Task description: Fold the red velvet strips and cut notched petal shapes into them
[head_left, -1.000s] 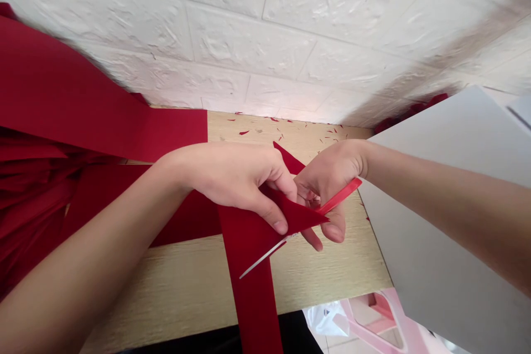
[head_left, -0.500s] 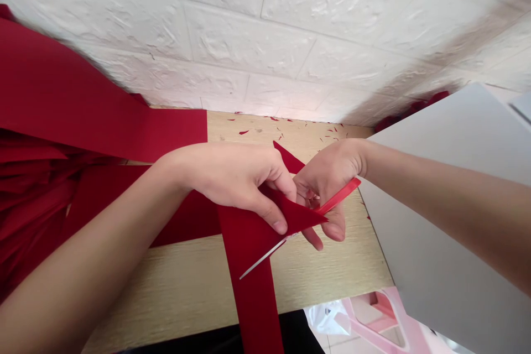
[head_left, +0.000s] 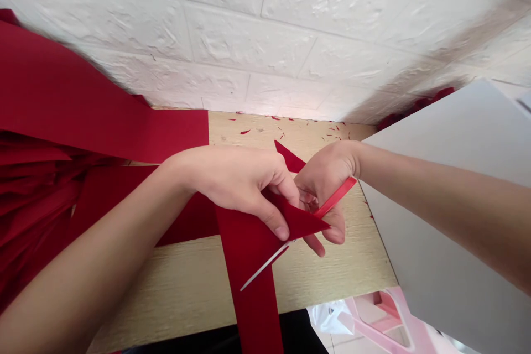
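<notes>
A red fabric strip (head_left: pixel 257 276) runs from under my hands down over the front edge of the table, its upper part folded to a point at the right. My left hand (head_left: pixel 249 182) pinches the folded part between thumb and fingers. My right hand (head_left: pixel 326 199), just to the right, has its fingers around a pair of scissors (head_left: pixel 265 267). A slim metal blade lies slanting across the strip, its tip toward the lower left. A flat red bar, seemingly part of the handle, sticks up beside the right palm; the fabric and fingers hide the rest.
More red fabric (head_left: pixel 178 133) is spread and heaped at the left. Small red scraps (head_left: pixel 245 132) dot the wooden table (head_left: pixel 186 282) near the white brick-patterned wall (head_left: pixel 232 27). A grey-white panel (head_left: pixel 440 188) stands at the right, with a pink plastic object (head_left: pixel 409 326) below.
The scissors' blade tip has dropped slightly over the strip. Both hands and the folded point have shifted only a little, down and right; the hold is the same.
</notes>
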The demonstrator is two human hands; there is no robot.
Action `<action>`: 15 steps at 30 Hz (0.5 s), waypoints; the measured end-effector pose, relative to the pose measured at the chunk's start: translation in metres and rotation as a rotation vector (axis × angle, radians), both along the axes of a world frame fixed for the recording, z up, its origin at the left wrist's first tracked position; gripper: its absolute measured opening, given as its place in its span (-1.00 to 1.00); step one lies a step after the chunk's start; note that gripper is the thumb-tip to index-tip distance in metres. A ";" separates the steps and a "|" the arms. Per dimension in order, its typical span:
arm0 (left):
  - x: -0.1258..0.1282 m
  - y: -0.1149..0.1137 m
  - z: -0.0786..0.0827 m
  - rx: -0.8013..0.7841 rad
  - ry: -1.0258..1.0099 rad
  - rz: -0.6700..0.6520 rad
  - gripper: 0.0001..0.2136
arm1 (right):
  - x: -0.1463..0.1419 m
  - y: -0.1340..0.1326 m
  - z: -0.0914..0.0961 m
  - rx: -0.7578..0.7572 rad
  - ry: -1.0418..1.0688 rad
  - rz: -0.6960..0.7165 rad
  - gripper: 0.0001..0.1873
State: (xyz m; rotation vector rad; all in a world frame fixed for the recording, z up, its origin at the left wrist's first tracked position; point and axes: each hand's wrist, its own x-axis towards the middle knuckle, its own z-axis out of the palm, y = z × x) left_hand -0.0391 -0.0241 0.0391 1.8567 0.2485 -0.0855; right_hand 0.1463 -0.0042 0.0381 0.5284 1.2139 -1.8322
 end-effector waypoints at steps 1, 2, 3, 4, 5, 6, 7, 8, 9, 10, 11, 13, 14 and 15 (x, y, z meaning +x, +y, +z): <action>0.000 0.000 0.000 0.006 0.000 -0.009 -0.87 | -0.001 -0.001 0.001 -0.016 -0.017 -0.021 -0.44; 0.000 0.000 0.000 0.014 0.002 -0.016 -0.86 | -0.002 -0.002 0.001 -0.031 -0.026 -0.036 -0.47; 0.000 0.000 0.000 0.017 0.005 -0.019 -0.87 | -0.003 -0.002 0.001 -0.044 -0.026 -0.042 -0.49; 0.000 0.000 -0.001 0.016 0.006 -0.020 -0.87 | -0.004 -0.002 0.001 -0.055 -0.020 -0.037 -0.51; 0.000 0.000 -0.001 0.012 0.002 -0.019 -0.88 | -0.004 -0.002 0.001 -0.055 -0.012 -0.037 -0.52; 0.000 0.000 -0.001 0.006 -0.006 -0.017 -0.89 | -0.004 -0.002 0.000 -0.050 -0.005 -0.038 -0.53; 0.000 0.001 -0.001 0.002 -0.012 -0.015 -0.90 | -0.004 -0.001 0.000 -0.046 -0.001 -0.038 -0.53; 0.000 0.001 -0.002 0.001 -0.016 -0.013 -0.90 | -0.004 -0.001 -0.001 -0.045 0.002 -0.036 -0.53; 0.000 0.001 -0.002 0.005 -0.015 -0.010 -0.90 | -0.003 -0.001 -0.002 -0.048 0.003 -0.034 -0.53; 0.000 0.001 -0.002 0.011 -0.009 -0.008 -0.89 | -0.003 -0.001 -0.002 -0.055 0.006 -0.029 -0.53; 0.000 0.001 -0.002 0.017 -0.002 -0.005 -0.89 | -0.003 -0.001 -0.003 -0.060 0.014 -0.026 -0.52; 0.000 0.000 -0.002 0.023 0.009 -0.001 -0.88 | -0.003 -0.001 -0.003 -0.061 0.030 -0.020 -0.51; 0.000 0.000 -0.002 0.025 0.013 0.000 -0.88 | -0.003 -0.001 -0.003 -0.058 0.036 -0.019 -0.51; 0.000 0.000 -0.002 0.026 0.014 0.001 -0.87 | -0.003 -0.001 -0.003 -0.053 0.040 -0.017 -0.51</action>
